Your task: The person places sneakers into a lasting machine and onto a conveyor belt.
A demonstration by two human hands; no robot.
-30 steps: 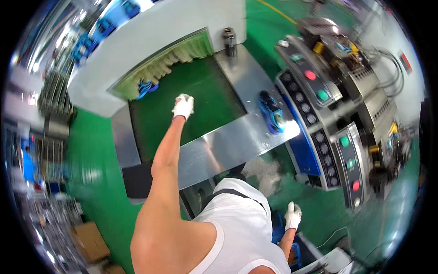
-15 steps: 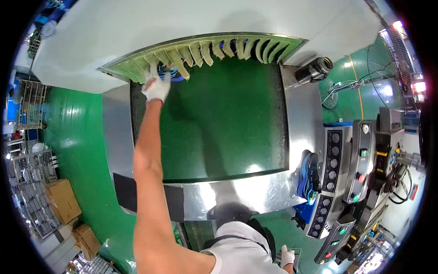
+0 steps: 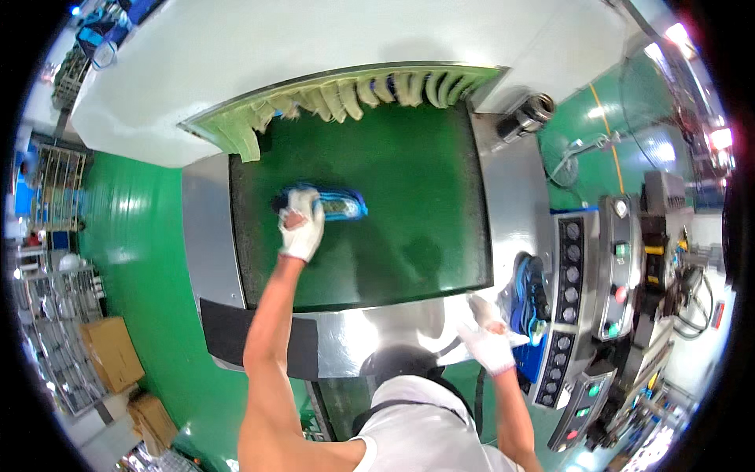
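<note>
My left hand (image 3: 301, 224), in a white glove, is closed on the near left end of a blue shoe (image 3: 344, 205) over the green conveyor belt (image 3: 377, 252). The shoe's pale inside shows, and its left part is hidden by the glove. My right hand (image 3: 489, 340), gloved in white too, is above the steel front edge with its fingers apart and nothing in them. Just right of it a dark blue and black shoe (image 3: 532, 295) stands at the right front corner of the steel frame.
Light green curtain strips (image 3: 338, 98) hang across the opening of a white machine housing (image 3: 314, 39). A black bottle (image 3: 527, 116) stands on the frame's far right. Control panels (image 3: 617, 267) with dials and buttons line the right side. A dark mat (image 3: 259, 338) covers the front left.
My left hand has come back from the curtain strips toward me, bringing the blue shoe along. My right hand has risen from low beside my body to the front edge near the other shoe.
</note>
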